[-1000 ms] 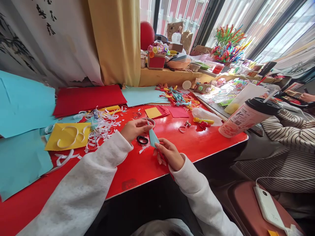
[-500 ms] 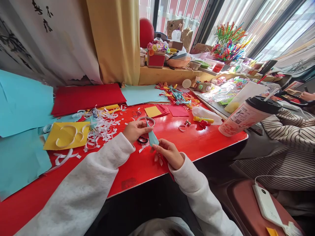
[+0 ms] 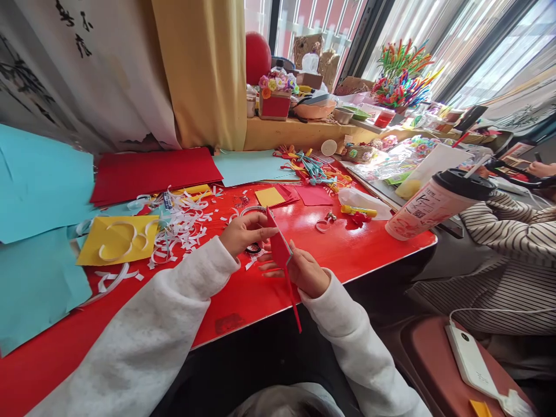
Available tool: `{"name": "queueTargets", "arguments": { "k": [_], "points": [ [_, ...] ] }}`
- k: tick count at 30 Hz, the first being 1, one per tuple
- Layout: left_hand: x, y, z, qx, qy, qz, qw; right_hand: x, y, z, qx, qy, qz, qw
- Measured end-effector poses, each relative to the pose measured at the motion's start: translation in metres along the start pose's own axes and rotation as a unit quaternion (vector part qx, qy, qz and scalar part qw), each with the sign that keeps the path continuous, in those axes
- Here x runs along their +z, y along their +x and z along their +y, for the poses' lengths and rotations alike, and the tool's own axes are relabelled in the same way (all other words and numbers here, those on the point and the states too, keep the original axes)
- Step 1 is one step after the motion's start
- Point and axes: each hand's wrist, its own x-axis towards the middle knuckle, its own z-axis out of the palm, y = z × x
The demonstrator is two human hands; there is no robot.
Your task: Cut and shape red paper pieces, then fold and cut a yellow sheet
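Observation:
Between my two hands is a folded paper piece [image 3: 280,246], red on the face I see, with a light blue edge on its right. My left hand [image 3: 247,230] is closed, pinching its upper left side between thumb and fingers. On the lower right edge my right hand [image 3: 306,271] is closed in a pinch. A narrow red strip [image 3: 294,310] hangs below the piece, past the table's front edge. Behind my left fingers lies a ring of clear tape [image 3: 256,209], partly hidden. A pair of dark-handled scissors [image 3: 253,249] shows only in part beneath my hands.
White paper scraps [image 3: 180,231] and a yellow sheet [image 3: 115,240] lie on the red table [image 3: 243,301] at left. Small square papers [image 3: 270,197] and a yellow glue tube [image 3: 358,211] lie beyond my hands. A drink cup [image 3: 434,205] stands right, near a person in striped sleeves [image 3: 499,229].
The folded paper has been turned, so its red face shows where light blue showed before. The red strip now hangs in plain view. My right hand has shifted slightly right.

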Motion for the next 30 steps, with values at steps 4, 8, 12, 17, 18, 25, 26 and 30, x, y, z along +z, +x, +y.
{"name": "queueTargets", "arguments": {
  "k": [4,8,12,17,18,25,26,30],
  "points": [
    [-0.001,0.001,-0.003,-0.018,0.017,-0.002,1.000,0.004,0.003,0.002,-0.030,-0.046,0.033,0.998],
    [0.000,0.001,-0.005,-0.025,0.025,0.018,0.999,0.003,0.003,0.004,-0.017,-0.077,0.049,0.996],
    [0.001,0.002,-0.007,-0.037,0.020,0.058,0.997,0.002,0.004,0.007,-0.014,-0.082,0.033,0.996],
    [0.004,0.004,-0.012,-0.048,0.008,0.084,0.995,-0.001,0.005,0.010,-0.009,-0.078,0.030,0.996],
    [0.005,0.004,-0.013,-0.053,0.000,0.082,0.995,-0.002,0.005,0.010,-0.009,-0.074,0.031,0.997],
    [0.007,0.004,-0.015,-0.078,0.002,0.035,0.996,0.000,0.009,0.012,-0.018,-0.034,0.078,0.996],
    [0.007,0.004,-0.015,-0.075,0.007,0.056,0.996,0.000,0.010,0.012,-0.021,-0.037,0.086,0.995],
    [0.007,0.004,-0.016,-0.079,0.025,0.065,0.994,0.000,0.010,0.013,-0.025,-0.050,0.092,0.994]
  ]
}}
